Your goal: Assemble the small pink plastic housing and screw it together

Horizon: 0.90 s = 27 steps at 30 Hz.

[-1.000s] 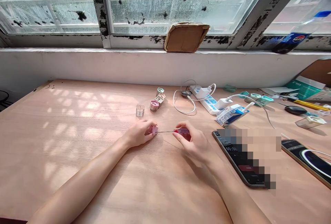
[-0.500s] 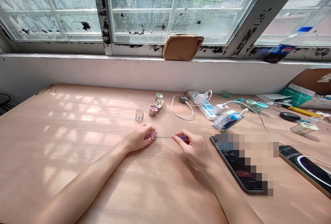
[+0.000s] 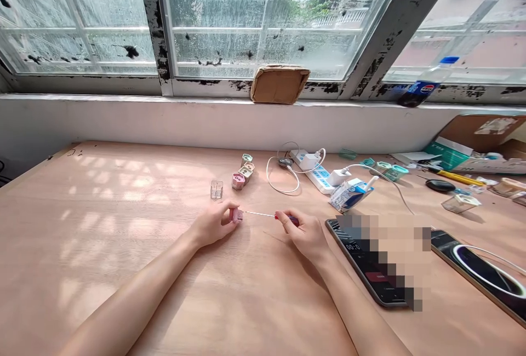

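Note:
My left hand (image 3: 213, 223) is closed on a small pink plastic block (image 3: 237, 215), held just above or on the tabletop; fingers cover part of it. In my right hand (image 3: 302, 230) is a screwdriver (image 3: 259, 214) with a dark red and purple handle, mostly hidden by the fingers. Its thin shaft points left, and the tip is close to the pink block's right side, with a slight gap. Behind my left hand sits a clear plastic case (image 3: 216, 189). A pink hexagonal box (image 3: 238, 181) stands beyond, against beige and green ones (image 3: 247, 167).
On the right lie a phone (image 3: 370, 268) with a timer, another phone (image 3: 476, 274) with a white ring cable, a drink carton (image 3: 351, 194) and a white power strip (image 3: 314, 172). Farther right are a black mouse (image 3: 439, 185), a yellow tool (image 3: 456, 176) and a cardboard box (image 3: 476, 126).
The screwdriver's tip has drawn slightly away from the pink block and tilts up a little more. Both hands keep their holds. The whole view has shifted slightly.

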Each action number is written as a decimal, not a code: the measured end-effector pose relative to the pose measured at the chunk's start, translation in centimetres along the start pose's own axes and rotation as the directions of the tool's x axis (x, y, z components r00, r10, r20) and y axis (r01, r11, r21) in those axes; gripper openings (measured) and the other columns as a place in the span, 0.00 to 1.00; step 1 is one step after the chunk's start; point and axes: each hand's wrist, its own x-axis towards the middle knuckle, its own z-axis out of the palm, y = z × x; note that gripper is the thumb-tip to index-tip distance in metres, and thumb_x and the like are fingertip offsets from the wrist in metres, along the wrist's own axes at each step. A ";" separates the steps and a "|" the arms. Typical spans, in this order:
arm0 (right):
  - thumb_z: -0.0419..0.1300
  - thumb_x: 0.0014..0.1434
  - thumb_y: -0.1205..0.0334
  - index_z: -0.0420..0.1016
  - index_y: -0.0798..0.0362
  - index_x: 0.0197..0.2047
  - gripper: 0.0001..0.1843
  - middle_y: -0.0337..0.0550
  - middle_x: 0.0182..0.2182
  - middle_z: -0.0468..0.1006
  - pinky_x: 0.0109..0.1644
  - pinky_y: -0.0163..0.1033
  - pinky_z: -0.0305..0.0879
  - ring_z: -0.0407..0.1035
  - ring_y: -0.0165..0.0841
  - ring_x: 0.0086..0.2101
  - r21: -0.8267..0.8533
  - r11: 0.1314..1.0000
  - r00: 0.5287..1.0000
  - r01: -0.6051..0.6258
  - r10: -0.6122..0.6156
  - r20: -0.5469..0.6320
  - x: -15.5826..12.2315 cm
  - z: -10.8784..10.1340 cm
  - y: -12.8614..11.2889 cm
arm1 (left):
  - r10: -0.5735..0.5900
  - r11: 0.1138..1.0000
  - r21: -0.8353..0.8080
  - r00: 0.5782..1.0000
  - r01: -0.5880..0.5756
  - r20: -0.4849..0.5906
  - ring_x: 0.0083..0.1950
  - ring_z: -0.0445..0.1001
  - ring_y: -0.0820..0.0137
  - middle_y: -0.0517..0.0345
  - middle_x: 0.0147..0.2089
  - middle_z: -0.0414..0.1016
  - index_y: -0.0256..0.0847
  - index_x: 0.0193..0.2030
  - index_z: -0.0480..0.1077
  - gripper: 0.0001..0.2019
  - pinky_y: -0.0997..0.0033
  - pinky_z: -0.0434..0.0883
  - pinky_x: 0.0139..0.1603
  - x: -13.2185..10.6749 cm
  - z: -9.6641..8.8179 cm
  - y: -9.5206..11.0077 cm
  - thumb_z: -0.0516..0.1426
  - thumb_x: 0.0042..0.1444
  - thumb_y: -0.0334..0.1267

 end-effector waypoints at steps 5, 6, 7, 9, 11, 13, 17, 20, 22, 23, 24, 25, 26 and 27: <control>0.54 0.61 0.36 0.76 0.52 0.30 0.27 0.37 0.19 0.71 0.28 0.36 0.60 0.67 0.33 0.22 -0.004 0.998 0.994 -0.062 0.062 -0.092 0.6 0.3 1.4 | -0.145 0.969 -0.232 0.952 0.082 -0.269 0.47 0.78 0.66 0.52 0.49 0.79 0.43 0.51 0.68 0.16 0.68 0.72 0.44 0.5 -0.4 -0.6 0.62 0.56 0.40; 0.54 0.61 0.37 0.75 0.52 0.31 0.27 0.38 0.21 0.73 0.29 0.36 0.61 0.68 0.33 0.24 -0.004 0.998 0.995 -0.061 0.060 -0.080 0.7 0.5 1.7 | -0.171 0.953 -0.291 0.936 0.078 -0.309 0.50 0.78 0.65 0.50 0.51 0.79 0.42 0.51 0.67 0.17 0.68 0.73 0.44 0.6 -0.4 -0.7 0.62 0.56 0.41; 0.54 0.62 0.37 0.75 0.52 0.31 0.26 0.39 0.22 0.74 0.31 0.36 0.62 0.70 0.34 0.25 -0.004 0.998 0.996 -0.059 0.058 -0.067 0.8 0.6 1.8 | -0.197 0.936 -0.344 0.920 0.073 -0.339 0.52 0.78 0.64 0.48 0.52 0.79 0.42 0.51 0.66 0.17 0.68 0.73 0.44 0.7 -0.5 -0.7 0.62 0.57 0.42; 0.54 0.62 0.39 0.75 0.52 0.33 0.24 0.40 0.25 0.77 0.33 0.37 0.64 0.71 0.35 0.27 -0.010 0.998 0.998 -0.056 0.055 -0.040 0.9 0.9 2.1 | -0.240 0.908 -0.413 0.899 0.074 -0.367 0.52 0.78 0.64 0.46 0.51 0.79 0.41 0.50 0.64 0.18 0.68 0.73 0.43 0.8 -0.5 -0.9 0.62 0.58 0.44; 0.55 0.62 0.41 0.75 0.51 0.33 0.22 0.41 0.27 0.78 0.34 0.38 0.65 0.72 0.36 0.28 -0.019 0.999 0.998 -0.051 0.051 -0.023 0.9 1.0 2.2 | -0.265 0.894 -0.439 0.894 0.088 -0.362 0.50 0.79 0.64 0.47 0.49 0.80 0.41 0.51 0.63 0.19 0.70 0.72 0.41 0.9 -0.4 -1.0 0.62 0.58 0.46; 0.55 0.62 0.41 0.75 0.51 0.34 0.22 0.42 0.27 0.79 0.34 0.39 0.66 0.73 0.37 0.29 -0.017 0.999 0.999 -0.038 0.038 -0.011 1.0 1.1 2.1 | -0.270 0.893 -0.438 0.903 0.105 -0.334 0.46 0.79 0.66 0.50 0.46 0.80 0.41 0.51 0.63 0.20 0.71 0.71 0.39 0.9 -0.4 -1.0 0.61 0.59 0.48; 0.55 0.61 0.42 0.75 0.52 0.34 0.21 0.42 0.27 0.80 0.34 0.39 0.66 0.73 0.37 0.29 -0.011 1.000 1.000 -0.024 0.025 0.014 1.0 1.2 2.1 | -0.244 0.900 -0.417 0.941 0.129 -0.235 0.38 0.78 0.70 0.56 0.40 0.78 0.42 0.51 0.61 0.19 0.74 0.68 0.34 0.9 -0.2 -1.1 0.58 0.62 0.51; 0.56 0.61 0.45 0.76 0.52 0.36 0.19 0.43 0.30 0.81 0.36 0.40 0.67 0.74 0.38 0.31 -0.029 0.999 0.998 -0.039 0.040 0.039 1.1 1.4 2.3 | -0.212 0.904 -0.405 0.965 0.134 -0.155 0.39 0.78 0.70 0.58 0.39 0.76 0.42 0.52 0.60 0.17 0.74 0.70 0.36 0.9 -0.2 -1.0 0.56 0.63 0.49; 0.56 0.61 0.46 0.76 0.51 0.36 0.17 0.44 0.32 0.81 0.39 0.41 0.67 0.75 0.39 0.34 -0.051 0.998 0.998 -0.032 0.035 0.060 1.2 1.4 2.5 | -0.189 0.914 -0.383 0.976 0.134 -0.109 0.39 0.77 0.70 0.59 0.38 0.75 0.42 0.53 0.60 0.16 0.73 0.71 0.37 0.8 -0.2 -0.8 0.55 0.64 0.47; 0.56 0.61 0.47 0.75 0.51 0.36 0.16 0.44 0.33 0.82 0.40 0.41 0.67 0.75 0.39 0.35 -0.065 0.998 0.997 -0.023 0.027 0.070 1.2 1.4 2.6 | -0.180 0.920 -0.368 0.979 0.134 -0.093 0.39 0.77 0.70 0.59 0.37 0.74 0.42 0.52 0.60 0.15 0.73 0.71 0.37 0.8 -0.2 -0.7 0.55 0.64 0.47; 0.55 0.61 0.48 0.75 0.51 0.35 0.16 0.44 0.34 0.81 0.41 0.42 0.67 0.75 0.40 0.36 -0.080 0.997 0.997 -0.012 0.018 0.076 1.2 1.4 2.6 | -0.174 0.925 -0.355 0.982 0.135 -0.080 0.38 0.77 0.70 0.59 0.37 0.74 0.42 0.52 0.60 0.15 0.73 0.70 0.37 0.8 -0.2 -0.6 0.55 0.64 0.46; 0.55 0.61 0.49 0.75 0.51 0.35 0.15 0.44 0.34 0.81 0.41 0.42 0.67 0.75 0.40 0.37 -0.095 0.995 0.997 0.000 0.008 0.082 1.2 1.3 2.5 | -0.171 0.929 -0.344 0.983 0.136 -0.072 0.38 0.76 0.70 0.60 0.37 0.73 0.41 0.52 0.60 0.15 0.73 0.70 0.37 0.7 -0.2 -0.5 0.54 0.64 0.46; 0.55 0.61 0.49 0.74 0.51 0.34 0.15 0.44 0.34 0.81 0.42 0.43 0.67 0.75 0.40 0.37 -0.108 0.994 0.996 0.010 0.000 0.087 1.3 1.3 2.4 | -0.169 0.932 -0.334 0.984 0.138 -0.065 0.38 0.76 0.70 0.60 0.37 0.73 0.41 0.52 0.60 0.14 0.73 0.71 0.37 0.7 -0.2 -0.4 0.54 0.65 0.46; 0.55 0.61 0.50 0.74 0.51 0.34 0.14 0.44 0.34 0.80 0.42 0.43 0.66 0.74 0.40 0.38 -0.118 0.993 0.996 0.018 -0.007 0.090 1.3 1.3 2.3 | -0.168 0.935 -0.326 0.984 0.140 -0.060 0.37 0.76 0.70 0.60 0.36 0.72 0.41 0.52 0.60 0.14 0.72 0.71 0.38 0.7 -0.2 -0.4 0.54 0.65 0.46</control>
